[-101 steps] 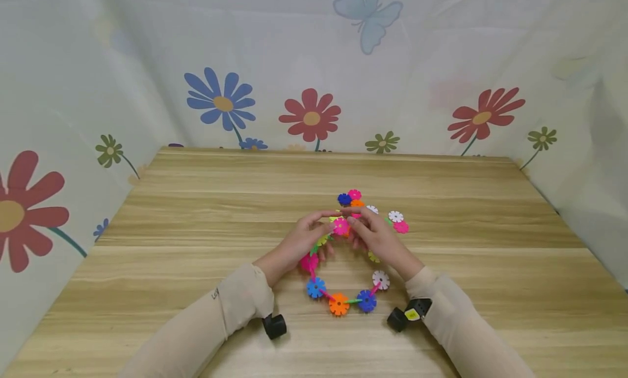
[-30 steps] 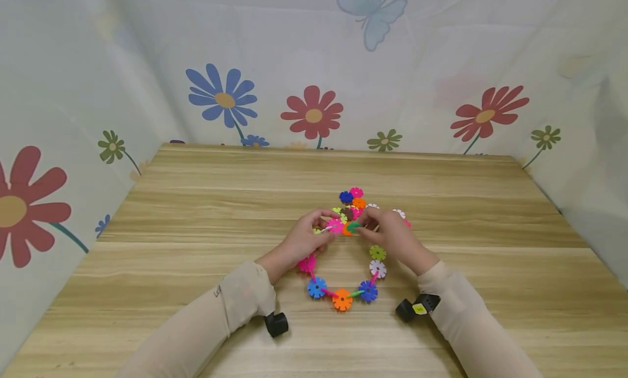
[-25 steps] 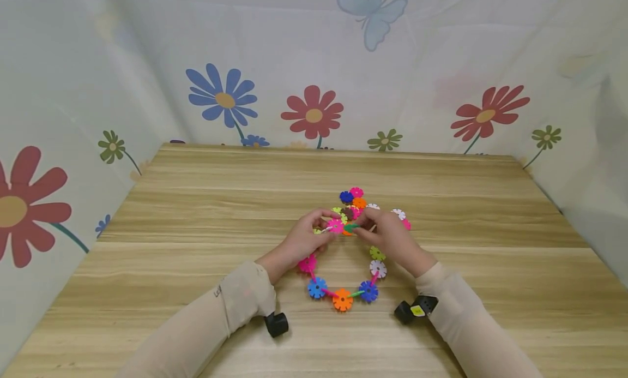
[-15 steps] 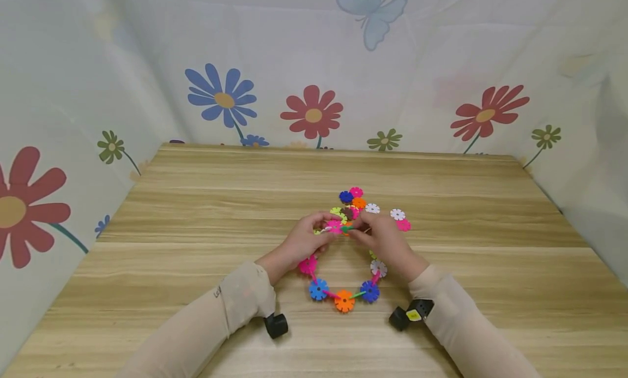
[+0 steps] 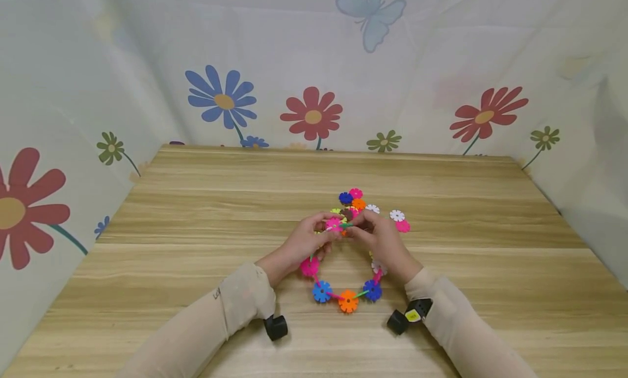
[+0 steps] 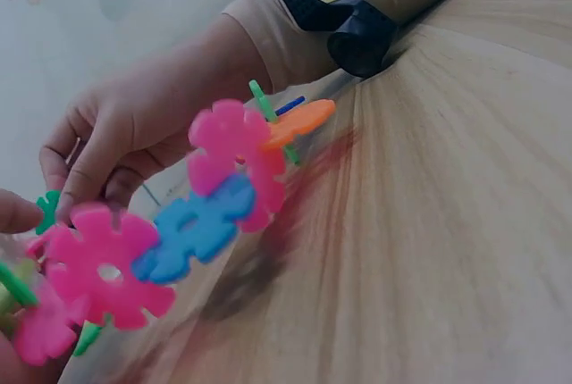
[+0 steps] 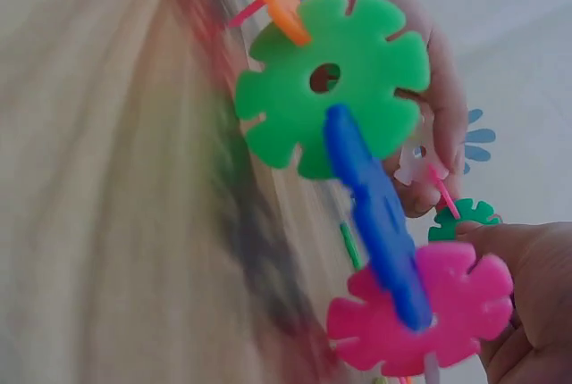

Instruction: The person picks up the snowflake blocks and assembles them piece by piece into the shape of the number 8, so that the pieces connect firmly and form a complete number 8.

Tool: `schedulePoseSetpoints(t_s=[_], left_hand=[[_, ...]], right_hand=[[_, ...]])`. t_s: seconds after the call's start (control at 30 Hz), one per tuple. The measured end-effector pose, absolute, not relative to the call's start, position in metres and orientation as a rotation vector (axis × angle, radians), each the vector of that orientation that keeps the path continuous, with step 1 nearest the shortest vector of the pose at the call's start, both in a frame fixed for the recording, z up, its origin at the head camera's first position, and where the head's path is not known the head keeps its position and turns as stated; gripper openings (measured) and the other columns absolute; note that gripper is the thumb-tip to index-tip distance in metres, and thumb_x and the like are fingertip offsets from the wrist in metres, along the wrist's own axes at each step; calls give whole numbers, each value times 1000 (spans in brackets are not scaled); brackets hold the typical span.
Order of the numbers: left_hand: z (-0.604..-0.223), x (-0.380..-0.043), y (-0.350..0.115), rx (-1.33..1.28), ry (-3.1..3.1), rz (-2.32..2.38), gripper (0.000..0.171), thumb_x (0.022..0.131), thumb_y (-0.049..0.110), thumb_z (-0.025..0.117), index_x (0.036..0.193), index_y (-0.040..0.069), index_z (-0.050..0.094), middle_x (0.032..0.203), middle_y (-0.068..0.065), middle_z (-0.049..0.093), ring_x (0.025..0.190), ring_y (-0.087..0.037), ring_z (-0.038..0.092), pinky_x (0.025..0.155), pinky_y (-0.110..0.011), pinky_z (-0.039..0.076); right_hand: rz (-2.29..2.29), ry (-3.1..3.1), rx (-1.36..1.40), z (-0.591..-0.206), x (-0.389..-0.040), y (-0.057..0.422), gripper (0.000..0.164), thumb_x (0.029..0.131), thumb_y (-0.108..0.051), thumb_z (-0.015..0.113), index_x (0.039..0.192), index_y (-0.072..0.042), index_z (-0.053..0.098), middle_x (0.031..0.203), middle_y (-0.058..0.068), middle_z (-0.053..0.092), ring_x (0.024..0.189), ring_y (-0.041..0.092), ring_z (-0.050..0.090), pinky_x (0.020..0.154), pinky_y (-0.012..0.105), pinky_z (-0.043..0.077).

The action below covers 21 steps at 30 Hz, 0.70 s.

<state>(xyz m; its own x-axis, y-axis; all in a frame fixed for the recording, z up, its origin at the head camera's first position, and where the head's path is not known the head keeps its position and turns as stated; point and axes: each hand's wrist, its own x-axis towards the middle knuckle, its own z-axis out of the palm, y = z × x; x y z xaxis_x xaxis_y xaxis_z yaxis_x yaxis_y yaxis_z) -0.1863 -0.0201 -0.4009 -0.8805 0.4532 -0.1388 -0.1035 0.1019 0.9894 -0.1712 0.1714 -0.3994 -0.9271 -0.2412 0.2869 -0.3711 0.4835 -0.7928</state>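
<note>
Several slotted plastic flower discs are joined in a looped chain, with an orange disc (image 5: 348, 301) and a light blue disc (image 5: 322, 292) at its near side. My left hand (image 5: 298, 243) pinches a pink disc (image 5: 333, 225) at the chain's far side. My right hand (image 5: 391, 248) pinches a green disc (image 5: 346, 225), seen edge-on right at the pink one. In the right wrist view, a thumb presses the small green disc (image 7: 465, 212), and a larger green disc (image 7: 366, 62) of the chain hangs in front. Fingers partly hide the chain's upper sides.
Beyond the hands lies a loose group of discs, among them a dark blue one (image 5: 345, 198) and an orange one (image 5: 358, 204). A white disc (image 5: 397, 215) and a pink disc (image 5: 403, 226) lie right of it. The wooden table (image 5: 196, 203) meets flower-printed curtains (image 5: 412, 83).
My right hand has brought the green disc leftward to the pink disc and turned it from flat to edge-on. The near part of the chain has shifted slightly right.
</note>
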Motion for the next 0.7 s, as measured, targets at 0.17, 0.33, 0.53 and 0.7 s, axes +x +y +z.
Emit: schedulePoseSetpoints(t_s=[0.17, 0.33, 0.53, 0.7], left_hand=[[-402, -189, -23, 370, 1956, 1848, 34, 97, 18, 58, 127, 3, 53, 103, -23, 69, 57, -13, 61, 48, -24, 47], [-403, -191, -24, 332, 1960, 1856, 28, 96, 19, 60, 117, 3, 53, 100, -24, 70, 57, -14, 64, 48, -24, 48], [-405, -193, -24, 264, 2009, 1881, 24, 94, 22, 62, 110, 6, 56, 96, -20, 71, 54, -13, 61, 44, -23, 44], [-407, -195, -25, 234, 2029, 1879, 25, 94, 24, 63, 112, 7, 57, 90, -12, 71, 52, -12, 57, 43, -22, 43]], right_hand=[[1490, -2625, 561, -397, -173, 173, 11, 88, 0, 65, 99, 1, 66, 93, 17, 72, 80, 23, 70, 72, 24, 58], [1521, -2650, 583, -394, -174, 176, 14, 89, 0, 64, 103, 2, 64, 97, 19, 70, 80, 25, 69, 73, 25, 58], [1375, -2726, 546, -388, -175, 182, 13, 90, -8, 66, 103, -4, 66, 99, 11, 71, 85, 21, 66, 75, 26, 56], [1178, -2825, 534, -380, -178, 189, 14, 90, -15, 68, 100, -5, 68, 94, 7, 71, 84, 20, 64, 75, 31, 54]])
